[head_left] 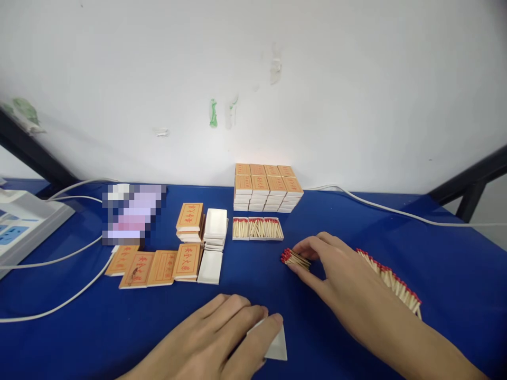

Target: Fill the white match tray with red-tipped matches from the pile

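Observation:
My left hand (222,332) rests on the blue table near its front edge, its fingers closed over a white empty matchbox tray (275,345). My right hand (336,274) lies flat to the right, its fingertips pinching a small bundle of red-tipped matches (295,258) against the cloth. A long row of loose matches (390,282) lies just behind my right wrist. Three open trays filled with matches (257,228) sit further back, in front of a block of stacked closed matchboxes (267,187).
Orange matchbox sleeves (152,266) lie flat at the left, with stacked sleeves (190,221) and white empty trays (215,232) beside them. A white power strip (24,221) and white cables (55,261) cross the left side. The white wall stands behind.

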Demonstrator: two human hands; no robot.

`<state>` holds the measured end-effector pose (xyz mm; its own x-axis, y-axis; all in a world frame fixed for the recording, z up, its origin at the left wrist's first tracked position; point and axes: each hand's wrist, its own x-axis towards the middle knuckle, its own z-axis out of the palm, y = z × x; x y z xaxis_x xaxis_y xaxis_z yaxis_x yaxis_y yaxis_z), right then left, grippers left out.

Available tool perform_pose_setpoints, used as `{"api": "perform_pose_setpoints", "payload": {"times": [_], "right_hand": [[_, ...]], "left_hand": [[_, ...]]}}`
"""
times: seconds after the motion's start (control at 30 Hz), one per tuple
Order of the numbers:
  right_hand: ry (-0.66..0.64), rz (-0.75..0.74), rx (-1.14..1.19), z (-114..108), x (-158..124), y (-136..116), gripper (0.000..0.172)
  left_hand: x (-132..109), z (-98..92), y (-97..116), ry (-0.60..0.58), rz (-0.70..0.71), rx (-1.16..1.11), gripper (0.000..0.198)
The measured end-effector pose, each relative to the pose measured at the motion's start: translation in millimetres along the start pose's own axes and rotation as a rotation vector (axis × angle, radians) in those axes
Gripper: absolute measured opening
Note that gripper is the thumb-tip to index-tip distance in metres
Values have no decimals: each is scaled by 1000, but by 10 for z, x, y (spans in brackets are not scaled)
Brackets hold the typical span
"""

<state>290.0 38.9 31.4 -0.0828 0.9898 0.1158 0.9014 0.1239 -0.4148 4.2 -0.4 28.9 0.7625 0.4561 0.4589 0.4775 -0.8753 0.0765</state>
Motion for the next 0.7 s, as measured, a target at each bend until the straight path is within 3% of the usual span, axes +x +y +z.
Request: {"api": "perform_pose_setpoints", "payload": {"times": [0.17,0.43,0.7], "right_hand": [[-127,-74,65,-71,37,76,27],[-265,-272,42,-102,52,284,32],[-286,-230,129,-150,38,303,31]], "left_hand": [[20,4,7,58,-19,35,34],[5,21,-29,2,-50,83,38],[0,-25,-54,-36,-117,108,39]]}}
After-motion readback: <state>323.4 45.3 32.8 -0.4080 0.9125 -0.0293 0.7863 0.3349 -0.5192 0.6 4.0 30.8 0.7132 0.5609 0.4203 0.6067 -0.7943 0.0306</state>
